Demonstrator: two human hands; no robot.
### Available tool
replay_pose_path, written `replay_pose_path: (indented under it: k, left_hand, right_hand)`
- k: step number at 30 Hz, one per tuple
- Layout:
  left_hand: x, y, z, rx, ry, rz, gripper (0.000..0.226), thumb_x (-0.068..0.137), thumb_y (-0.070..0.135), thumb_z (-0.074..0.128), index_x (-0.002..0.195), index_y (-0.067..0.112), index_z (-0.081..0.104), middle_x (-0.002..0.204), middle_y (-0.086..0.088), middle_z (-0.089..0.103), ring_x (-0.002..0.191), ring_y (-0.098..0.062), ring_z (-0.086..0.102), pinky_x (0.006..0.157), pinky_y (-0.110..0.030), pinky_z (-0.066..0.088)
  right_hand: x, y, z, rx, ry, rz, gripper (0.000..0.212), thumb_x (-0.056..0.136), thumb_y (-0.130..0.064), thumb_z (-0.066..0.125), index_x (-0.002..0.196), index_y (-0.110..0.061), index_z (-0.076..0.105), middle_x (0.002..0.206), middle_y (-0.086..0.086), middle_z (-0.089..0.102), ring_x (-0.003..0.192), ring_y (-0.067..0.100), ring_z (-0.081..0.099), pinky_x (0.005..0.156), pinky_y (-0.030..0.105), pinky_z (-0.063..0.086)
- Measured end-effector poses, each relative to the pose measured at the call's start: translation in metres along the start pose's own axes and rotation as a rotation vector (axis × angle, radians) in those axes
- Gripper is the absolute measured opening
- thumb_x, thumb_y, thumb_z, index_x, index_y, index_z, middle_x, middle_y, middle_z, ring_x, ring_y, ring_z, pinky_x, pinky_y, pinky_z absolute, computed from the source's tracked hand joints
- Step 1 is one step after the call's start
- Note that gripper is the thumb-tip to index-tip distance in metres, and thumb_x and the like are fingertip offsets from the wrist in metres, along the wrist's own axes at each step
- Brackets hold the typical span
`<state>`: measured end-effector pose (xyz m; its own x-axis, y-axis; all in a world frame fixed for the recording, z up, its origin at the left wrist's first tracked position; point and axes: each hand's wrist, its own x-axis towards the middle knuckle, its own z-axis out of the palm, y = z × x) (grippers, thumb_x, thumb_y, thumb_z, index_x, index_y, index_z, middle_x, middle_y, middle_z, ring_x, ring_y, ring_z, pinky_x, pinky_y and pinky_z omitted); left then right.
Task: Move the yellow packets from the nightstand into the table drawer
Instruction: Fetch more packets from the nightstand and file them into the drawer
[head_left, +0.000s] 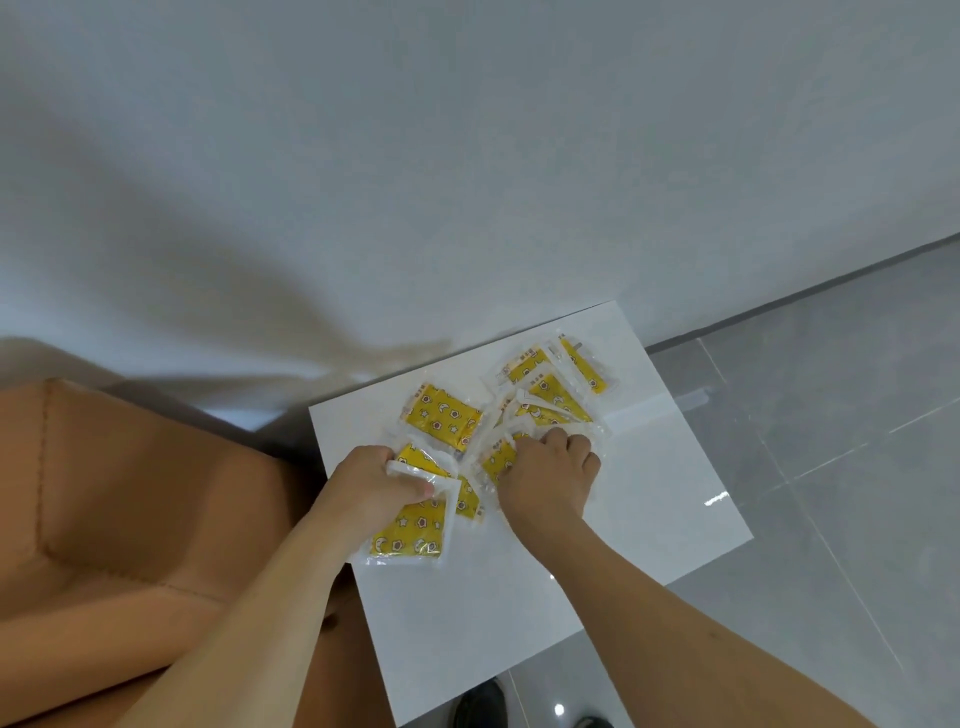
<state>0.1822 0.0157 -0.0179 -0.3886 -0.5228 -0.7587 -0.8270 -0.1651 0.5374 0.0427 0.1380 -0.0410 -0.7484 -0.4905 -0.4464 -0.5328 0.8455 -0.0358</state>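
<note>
Several yellow packets in clear wrappers, printed with stars and moons, lie scattered on the white nightstand top (649, 499). My left hand (371, 480) grips a few packets (410, 532) at the nightstand's left edge, thumb across their white upper seal. My right hand (545, 467) lies curled over a packet (496, 460) in the middle of the pile, fingers pinching it. One packet (447, 415) lies loose above my hands. More packets (558, 384) overlap near the back edge. The table drawer is out of view.
A tan upholstered bed or headboard (130, 519) stands close against the nightstand's left side. A white wall (467, 182) rises behind. Grey glossy floor tiles (831, 415) lie to the right, and dark shoes (478, 704) show below the nightstand's front edge.
</note>
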Motion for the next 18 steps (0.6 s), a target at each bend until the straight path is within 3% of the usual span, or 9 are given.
replay_pose_path:
  k: [5, 8, 10, 12, 15, 18]
  left_hand:
    - [-0.008, 0.005, -0.001, -0.057, 0.001, 0.039, 0.022, 0.077, 0.025, 0.082, 0.094, 0.017, 0.070, 0.087, -0.001, 0.076, 0.077, -0.019, 0.074, 0.080, -0.042, 0.060]
    - [-0.020, 0.010, -0.005, -0.085, 0.006, 0.054, 0.021, 0.077, 0.023, 0.082, 0.094, 0.017, 0.071, 0.086, -0.001, 0.076, 0.076, -0.019, 0.074, 0.078, -0.041, 0.061]
    - [-0.035, 0.018, -0.011, -0.121, 0.005, 0.068, 0.019, 0.078, 0.021, 0.082, 0.093, 0.015, 0.072, 0.084, -0.002, 0.077, 0.074, -0.019, 0.075, 0.074, -0.038, 0.061]
    - [-0.059, 0.035, -0.018, -0.176, 0.014, 0.086, 0.017, 0.077, 0.017, 0.082, 0.091, 0.012, 0.073, 0.082, -0.004, 0.077, 0.071, -0.019, 0.075, 0.069, -0.034, 0.060]
    - [-0.110, 0.076, -0.028, -0.286, 0.025, 0.123, 0.016, 0.076, 0.013, 0.082, 0.087, 0.007, 0.073, 0.081, -0.010, 0.077, 0.072, -0.026, 0.074, 0.073, -0.041, 0.061]
    - [-0.179, 0.133, -0.032, -0.400, 0.034, 0.218, 0.023, 0.074, 0.015, 0.084, 0.090, 0.003, 0.072, 0.083, -0.013, 0.076, 0.076, -0.031, 0.074, 0.077, -0.048, 0.060]
  right_hand:
    - [-0.007, 0.007, -0.003, 0.117, 0.058, -0.026, 0.017, 0.091, -0.020, 0.053, 0.103, -0.019, 0.064, 0.115, 0.003, 0.051, 0.110, 0.025, 0.046, 0.097, 0.034, 0.034]
    - [-0.012, 0.016, -0.014, 0.406, -0.006, -0.001, 0.009, 0.091, -0.016, 0.053, 0.085, -0.015, 0.060, 0.104, 0.003, 0.047, 0.076, 0.020, 0.053, 0.068, 0.029, 0.045]
    - [-0.019, 0.026, -0.033, 0.544, -0.012, -0.023, 0.025, 0.087, -0.011, 0.056, 0.065, -0.015, 0.045, 0.084, 0.004, 0.042, 0.054, 0.014, 0.040, 0.047, 0.020, 0.033]
    - [-0.033, 0.039, -0.068, 0.686, -0.010, -0.055, 0.035, 0.082, -0.006, 0.059, 0.060, -0.014, 0.033, 0.066, 0.003, 0.034, 0.048, 0.014, 0.028, 0.039, 0.015, 0.022]
    - [-0.067, 0.062, -0.144, 0.866, -0.035, -0.008, 0.025, 0.082, -0.009, 0.065, 0.067, -0.005, 0.045, 0.064, 0.009, 0.043, 0.056, 0.019, 0.041, 0.049, 0.025, 0.035]
    - [-0.114, 0.097, -0.232, 1.094, -0.047, 0.049, 0.017, 0.084, -0.012, 0.070, 0.093, 0.000, 0.063, 0.080, 0.014, 0.064, 0.073, 0.027, 0.061, 0.068, 0.041, 0.054]
